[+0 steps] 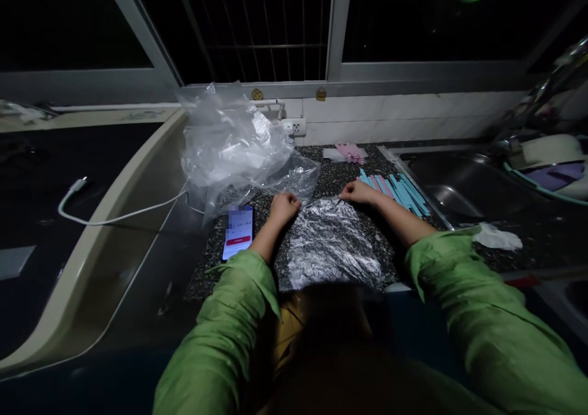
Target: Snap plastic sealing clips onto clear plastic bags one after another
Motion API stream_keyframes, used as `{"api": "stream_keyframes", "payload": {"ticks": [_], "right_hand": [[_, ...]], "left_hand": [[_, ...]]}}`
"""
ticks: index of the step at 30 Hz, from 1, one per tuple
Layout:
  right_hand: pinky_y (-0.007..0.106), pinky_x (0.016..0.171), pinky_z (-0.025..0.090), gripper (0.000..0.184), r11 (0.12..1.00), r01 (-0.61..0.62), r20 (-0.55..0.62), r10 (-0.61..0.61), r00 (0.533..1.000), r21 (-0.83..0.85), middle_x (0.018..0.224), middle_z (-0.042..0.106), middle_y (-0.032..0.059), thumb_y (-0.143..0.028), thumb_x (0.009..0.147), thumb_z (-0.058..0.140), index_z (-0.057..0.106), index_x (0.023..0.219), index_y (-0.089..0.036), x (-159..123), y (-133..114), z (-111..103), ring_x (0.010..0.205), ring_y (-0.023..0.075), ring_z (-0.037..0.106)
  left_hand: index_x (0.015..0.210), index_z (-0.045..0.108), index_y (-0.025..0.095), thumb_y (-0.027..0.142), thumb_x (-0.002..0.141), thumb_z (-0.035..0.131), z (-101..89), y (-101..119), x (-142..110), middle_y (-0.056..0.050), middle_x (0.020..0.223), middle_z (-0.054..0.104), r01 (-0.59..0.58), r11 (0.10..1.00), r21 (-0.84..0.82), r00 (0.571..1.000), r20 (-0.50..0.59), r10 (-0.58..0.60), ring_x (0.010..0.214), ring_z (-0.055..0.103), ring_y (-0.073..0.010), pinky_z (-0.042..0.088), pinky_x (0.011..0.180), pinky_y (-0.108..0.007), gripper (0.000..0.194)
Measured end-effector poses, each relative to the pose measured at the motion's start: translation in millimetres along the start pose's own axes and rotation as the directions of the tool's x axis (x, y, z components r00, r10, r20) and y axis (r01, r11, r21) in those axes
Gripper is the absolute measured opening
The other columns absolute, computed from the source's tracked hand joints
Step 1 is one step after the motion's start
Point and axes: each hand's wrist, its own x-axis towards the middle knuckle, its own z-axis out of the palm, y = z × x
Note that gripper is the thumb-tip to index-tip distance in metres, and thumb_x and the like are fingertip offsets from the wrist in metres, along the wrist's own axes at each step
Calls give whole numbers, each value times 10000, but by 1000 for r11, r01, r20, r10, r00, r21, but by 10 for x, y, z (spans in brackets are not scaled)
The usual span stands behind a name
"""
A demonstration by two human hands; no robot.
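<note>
A crinkled clear plastic bag (333, 243) lies spread on the speckled counter in front of me. My left hand (285, 207) pinches its far left corner, the fingers closed on the film. At the far right corner my right hand (357, 192) holds the bag's edge between thumb and fingers. Close by my right hand lie several light blue and pink strips (399, 191). Left of my left wrist is a phone (238, 234) with its screen lit. A heap of crumpled clear plastic bags (239, 142) sits beyond my left hand.
A sink (459, 182) is at the right, with bowls (554, 158) beyond it. Pink strips (350, 153) lie by the wall. A crumpled white piece (498, 237) rests near my right sleeve. A white cable (124, 217) crosses the left side. A wall socket (297, 127) is behind.
</note>
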Motion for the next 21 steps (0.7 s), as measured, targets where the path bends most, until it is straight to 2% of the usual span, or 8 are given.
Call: {"api": "stream_keyframes", "payload": {"ticks": [3,8,12,14,17,18,19,21], "right_hand": [[203,517,349,154,999,29,6,-29,1000,28,518,540,-23,-266,652,606,576,565,-142,6,35,53,500,84,450],[194,552,368,143,998,58,-96,-55,994,25,600,585,-3,-227,709,518,589,626,-135,73,44,54,558,90,485],[232,617,388,146,999,47,-201,-51,978,-24,696,620,37,-229,727,510,624,724,-138,146,5,12,649,131,524],[264,674,396,147,996,58,-252,-74,965,-70,762,630,55,-242,726,532,635,778,-151,73,15,-26,720,159,535],[316,746,406,154,957,204,-317,-262,912,-204,809,629,75,-247,756,522,638,810,-161,-269,78,-72,795,189,539],[325,751,411,162,935,273,-331,-337,881,-225,813,626,76,-254,777,505,634,818,-164,-442,101,-78,804,191,541],[327,744,418,171,907,353,-317,-413,854,-230,806,623,71,-273,794,497,629,828,-169,-636,121,-75,795,187,542],[324,733,427,182,838,503,-273,-544,793,-209,788,614,63,-298,812,494,619,851,-172,-1050,140,-44,785,177,542]], "left_hand": [[767,655,120,233,738,497,25,-62,-5,-71,756,664,85,994,-74,996,2,-85,729,594,-181,429,684,-265,197],[741,636,115,238,730,492,-13,-100,91,-54,694,640,151,966,-208,984,-66,-168,674,587,-173,417,634,-254,190],[865,621,118,228,715,525,-77,-71,143,-73,793,642,114,956,-272,954,-238,-182,765,586,-186,430,724,-288,209],[947,600,131,247,710,551,-144,-50,32,-87,886,635,5,957,-290,944,-314,-100,839,574,-196,427,788,-322,268],[887,610,162,305,742,536,-292,-27,-384,-76,899,630,-203,925,-320,966,-219,136,864,565,-200,434,808,-351,217],[878,613,171,320,751,535,-343,-26,-575,-70,903,628,-286,904,-317,955,-173,241,878,562,-198,431,822,-355,210],[875,614,178,320,749,546,-386,-29,-777,-65,904,627,-370,876,-310,929,-130,346,894,556,-196,424,841,-359,201],[919,607,192,290,709,606,-426,-47,-1167,-60,969,616,-527,801,-283,834,7,551,955,531,-202,411,875,-367,232]]}}
